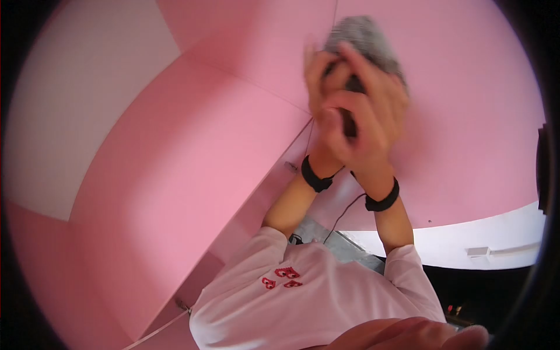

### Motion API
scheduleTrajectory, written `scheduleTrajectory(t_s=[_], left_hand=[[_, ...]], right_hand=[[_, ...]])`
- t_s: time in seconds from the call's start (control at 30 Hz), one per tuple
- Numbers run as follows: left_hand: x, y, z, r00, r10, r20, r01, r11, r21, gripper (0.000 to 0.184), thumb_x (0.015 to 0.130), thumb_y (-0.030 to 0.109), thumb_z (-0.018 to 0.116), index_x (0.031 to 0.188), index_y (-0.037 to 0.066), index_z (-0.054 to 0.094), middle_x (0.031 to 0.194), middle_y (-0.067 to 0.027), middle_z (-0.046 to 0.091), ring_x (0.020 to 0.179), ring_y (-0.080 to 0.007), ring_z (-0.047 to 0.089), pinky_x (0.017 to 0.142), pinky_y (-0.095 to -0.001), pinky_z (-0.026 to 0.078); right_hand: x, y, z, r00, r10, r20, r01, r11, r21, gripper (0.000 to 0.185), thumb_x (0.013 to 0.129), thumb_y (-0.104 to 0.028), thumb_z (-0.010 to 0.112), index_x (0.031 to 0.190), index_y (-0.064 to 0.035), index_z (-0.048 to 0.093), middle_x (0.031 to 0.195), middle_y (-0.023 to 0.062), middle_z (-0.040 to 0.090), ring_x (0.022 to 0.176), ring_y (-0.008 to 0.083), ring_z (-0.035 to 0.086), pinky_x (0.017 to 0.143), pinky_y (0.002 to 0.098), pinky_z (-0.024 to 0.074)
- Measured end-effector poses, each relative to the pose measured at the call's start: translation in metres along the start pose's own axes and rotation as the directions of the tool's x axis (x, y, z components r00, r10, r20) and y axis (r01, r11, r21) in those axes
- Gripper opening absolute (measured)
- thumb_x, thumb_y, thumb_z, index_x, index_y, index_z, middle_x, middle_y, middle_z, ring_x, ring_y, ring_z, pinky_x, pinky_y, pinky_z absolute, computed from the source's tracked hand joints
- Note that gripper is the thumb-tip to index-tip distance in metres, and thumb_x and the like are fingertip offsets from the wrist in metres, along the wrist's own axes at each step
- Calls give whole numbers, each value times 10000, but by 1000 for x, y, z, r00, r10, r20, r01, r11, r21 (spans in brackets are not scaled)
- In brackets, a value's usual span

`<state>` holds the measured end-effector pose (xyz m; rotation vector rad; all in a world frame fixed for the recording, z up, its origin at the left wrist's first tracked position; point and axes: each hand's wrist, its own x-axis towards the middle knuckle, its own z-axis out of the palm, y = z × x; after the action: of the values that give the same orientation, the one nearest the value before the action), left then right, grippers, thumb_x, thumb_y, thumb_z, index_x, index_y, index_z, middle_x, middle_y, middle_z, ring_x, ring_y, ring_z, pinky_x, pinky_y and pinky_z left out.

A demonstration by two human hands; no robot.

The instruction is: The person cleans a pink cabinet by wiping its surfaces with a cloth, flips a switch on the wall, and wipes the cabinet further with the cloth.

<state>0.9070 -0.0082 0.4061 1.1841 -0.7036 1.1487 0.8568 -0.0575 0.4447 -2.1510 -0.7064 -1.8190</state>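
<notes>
My left hand (318, 76) and my right hand (376, 108) are raised close together against the pink surface, and both are blurred. A grey, fuzzy, cloth-like piece (364, 38) shows beyond the fingers; its exact kind is unclear. The fingers of my right hand curl round it, with thumb and forefinger bent into a ring over a dark patch. Partly hidden behind, my left hand has curled fingers at the piece's near left side. Black bands (382, 202) circle both wrists.
Large pink panels (192, 157) meet at seams around the hands, with a pale grey area (87, 105) at left. A thin dark cable (344, 217) hangs between the forearms. A white surface (490, 239) lies at lower right, beside a dark area.
</notes>
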Motion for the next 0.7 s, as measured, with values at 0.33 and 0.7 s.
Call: scheduleTrajectory(t_s=[0.33,0.7], left_hand=[[-53,-15,-4,995,-36,94,39,999,-33,335,886,252,697,1175,93,640,1229,-115,550,1219,-379,534,1046,-544,459],[-92,154,101,976,165,144,-140,976,-169,176,853,194,705,992,88,723,1144,-96,612,1205,-385,612,973,-513,542]], right_hand=[[-3,-11,-26,989,113,101,-131,972,197,135,712,-57,696,818,-122,644,1309,135,667,1184,345,617,1035,493,431],[-81,8,-218,951,302,-63,-302,953,4,114,886,-201,636,901,-93,669,1371,252,579,1232,455,553,1079,557,384]])
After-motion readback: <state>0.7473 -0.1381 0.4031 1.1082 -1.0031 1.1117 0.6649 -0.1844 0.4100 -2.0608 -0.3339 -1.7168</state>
